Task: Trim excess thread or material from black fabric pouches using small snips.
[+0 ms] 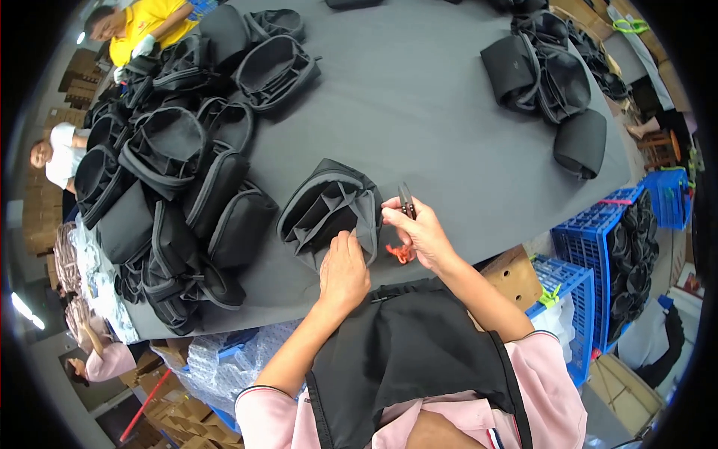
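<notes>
In front of me on the grey-covered table (419,97), a black padded bag (305,224) lies with its mouth open, showing grey-black dividers inside. My left hand (345,273) grips its near rim, the fingertips partly hidden at the edge of the cloth. My right hand (426,236) is closed around a pair of small black thread snips (406,200), the blades pointing away from me. Thumb and fingertips of that hand are by the right side of the bag. An orange-red cord (402,254) hangs under the right hand.
Many black bags (164,142) are heaped along the left. A smaller group of bags (565,78) stands at the far right. Blue crates (583,239), one holding black pieces, and a cardboard box (513,277) stand beyond the right edge. A person in yellow (149,26) works at the far left.
</notes>
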Tool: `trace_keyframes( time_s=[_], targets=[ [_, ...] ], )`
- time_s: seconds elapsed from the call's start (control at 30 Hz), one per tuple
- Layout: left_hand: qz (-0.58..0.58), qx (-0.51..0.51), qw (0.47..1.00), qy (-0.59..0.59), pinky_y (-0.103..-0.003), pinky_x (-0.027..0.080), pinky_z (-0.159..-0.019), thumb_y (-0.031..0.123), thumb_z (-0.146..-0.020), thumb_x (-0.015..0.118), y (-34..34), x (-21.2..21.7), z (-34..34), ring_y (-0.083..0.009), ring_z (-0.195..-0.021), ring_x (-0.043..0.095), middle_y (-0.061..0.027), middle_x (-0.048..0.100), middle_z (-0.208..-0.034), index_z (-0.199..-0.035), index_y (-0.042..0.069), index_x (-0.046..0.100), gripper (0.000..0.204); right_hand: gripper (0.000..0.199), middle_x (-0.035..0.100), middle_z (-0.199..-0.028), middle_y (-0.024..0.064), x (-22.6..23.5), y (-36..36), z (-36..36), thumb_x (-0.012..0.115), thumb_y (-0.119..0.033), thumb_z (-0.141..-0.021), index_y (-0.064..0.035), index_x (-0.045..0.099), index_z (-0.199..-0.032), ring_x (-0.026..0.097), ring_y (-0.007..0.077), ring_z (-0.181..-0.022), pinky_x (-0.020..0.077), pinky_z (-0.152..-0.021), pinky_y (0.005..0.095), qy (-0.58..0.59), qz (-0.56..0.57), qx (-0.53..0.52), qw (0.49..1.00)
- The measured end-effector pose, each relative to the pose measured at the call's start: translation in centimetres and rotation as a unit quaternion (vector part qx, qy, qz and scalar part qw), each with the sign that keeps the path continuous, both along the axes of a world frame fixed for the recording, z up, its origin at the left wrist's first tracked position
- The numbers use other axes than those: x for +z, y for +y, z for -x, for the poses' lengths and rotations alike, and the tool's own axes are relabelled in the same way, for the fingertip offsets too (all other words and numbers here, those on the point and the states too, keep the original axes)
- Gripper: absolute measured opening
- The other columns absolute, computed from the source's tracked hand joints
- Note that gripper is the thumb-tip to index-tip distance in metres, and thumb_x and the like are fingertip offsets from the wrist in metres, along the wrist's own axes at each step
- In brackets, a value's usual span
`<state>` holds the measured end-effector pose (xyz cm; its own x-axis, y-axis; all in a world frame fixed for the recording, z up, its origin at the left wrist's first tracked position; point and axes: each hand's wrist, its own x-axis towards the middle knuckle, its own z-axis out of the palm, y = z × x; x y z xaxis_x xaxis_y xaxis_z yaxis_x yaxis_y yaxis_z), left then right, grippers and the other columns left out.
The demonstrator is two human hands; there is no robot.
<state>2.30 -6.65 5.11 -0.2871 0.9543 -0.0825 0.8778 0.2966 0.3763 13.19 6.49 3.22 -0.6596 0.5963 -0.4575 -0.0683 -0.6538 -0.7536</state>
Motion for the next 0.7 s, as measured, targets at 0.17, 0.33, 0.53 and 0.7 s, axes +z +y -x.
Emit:
trace_keyframes(
  time_s=[0.17,0.33,0.53,0.7],
  targets=[
    [0.034,-0.045,0.996,-0.070,-0.038,0.041,-0.085,0.009,-0.068,0.065,0.5,-0.1,-0.6,-0.0333,-0.099,0.047,-0.0191,0.046,-0.104,-0.123,-0.006,0.038,0.063,0.025,0.043,-0.059,-0.0056,-1.1,-0.9,-1.0,0.070,-0.017,-0.078,-0.0071,0.050,-0.088,0.034,0.0017,-0.042,0.0269,-0.038,0.0189,-0.031,0.046,0.007,0.998],
    [-0.049,0.232,0.842,-0.485,-0.031,0.045,-0.068,0.040,-0.080,0.064,0.7,-1.5,-0.6,-0.0135,-0.070,0.055,-0.0083,0.064,-0.077,-0.087,-0.006,0.061,0.047,0.021,0.050,-0.062,-0.0034,-0.8,-2.7,-0.6,0.072,-0.012,-0.075,-0.0047,0.055,-0.085,0.042,0.0033,-0.046,0.0298,-0.037,0.0189,-0.042,-0.017,0.031,0.998],
    [-0.054,0.277,0.869,-0.407,-0.031,0.039,-0.052,0.036,-0.086,0.058,1.2,-1.4,-0.3,-0.0104,-0.054,0.045,-0.0046,0.053,-0.056,-0.073,-0.004,0.060,0.042,0.011,0.058,-0.068,-0.0005,-0.8,-3.3,-1.2,0.064,-0.011,-0.082,-0.0038,0.058,-0.088,0.051,0.0042,-0.061,0.0369,-0.048,0.0182,-0.039,-0.025,0.118,0.992],
    [-0.091,0.252,0.925,-0.268,-0.042,0.044,-0.068,0.023,-0.083,0.056,1.5,-0.8,0.2,-0.0369,-0.074,0.058,-0.0217,0.060,-0.075,-0.080,-0.003,0.061,0.026,0.018,0.064,-0.074,0.0027,0.2,-2.4,-1.6,0.059,-0.019,-0.086,-0.0029,0.060,-0.092,0.038,0.0015,-0.046,0.0280,-0.040,0.0177,-0.091,-0.072,0.061,0.991]
  ],
)
